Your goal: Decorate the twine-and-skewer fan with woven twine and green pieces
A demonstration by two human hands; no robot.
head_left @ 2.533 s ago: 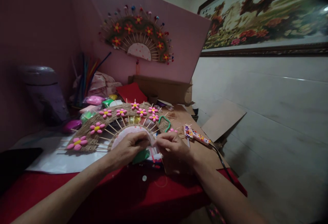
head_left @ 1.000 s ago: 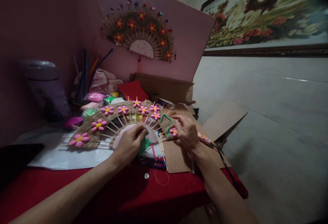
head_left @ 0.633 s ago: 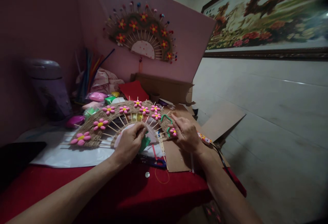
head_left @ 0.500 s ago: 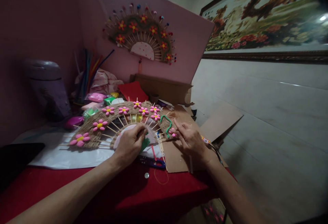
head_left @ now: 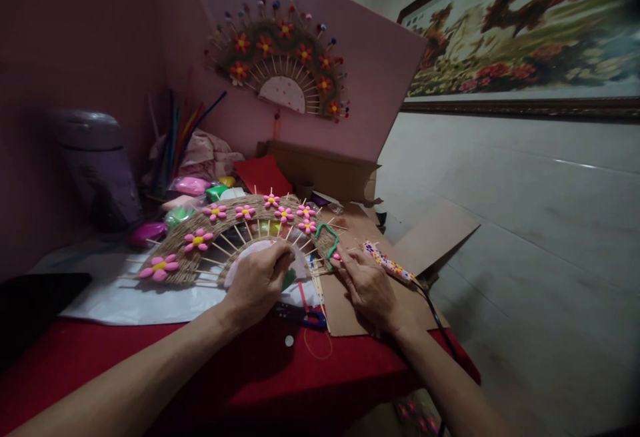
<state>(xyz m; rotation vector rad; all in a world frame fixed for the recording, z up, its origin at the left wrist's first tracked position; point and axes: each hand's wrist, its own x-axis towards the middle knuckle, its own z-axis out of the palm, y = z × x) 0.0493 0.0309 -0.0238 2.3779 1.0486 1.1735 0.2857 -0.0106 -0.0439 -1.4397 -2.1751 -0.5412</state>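
Note:
A fan-shaped craft piece of wound twine over thin wooden sticks lies in front of me, with pink-petalled, yellow-centred flowers along its band. A bent green strand lies on its right end. My right hand rests there, fingers stretched out, their tips at the lower end of the strand beside a partly covered pink flower. Before the fan's pale centre, my left hand is closed in a pinch; what its fingertips hold is hidden. Something green shows just beside that hand.
A flower-patterned tool with a black cord lies on cardboard at right. Blue-handled scissors and a small round disc are near the red cloth's front. Bagged coloured clay and a purple flask-like container stand left.
My right hand has moved down and left, its fingertips now against the fan's right end, and the patterned tool is in fuller view. My left hand keeps its pinch. The view has shifted slightly.

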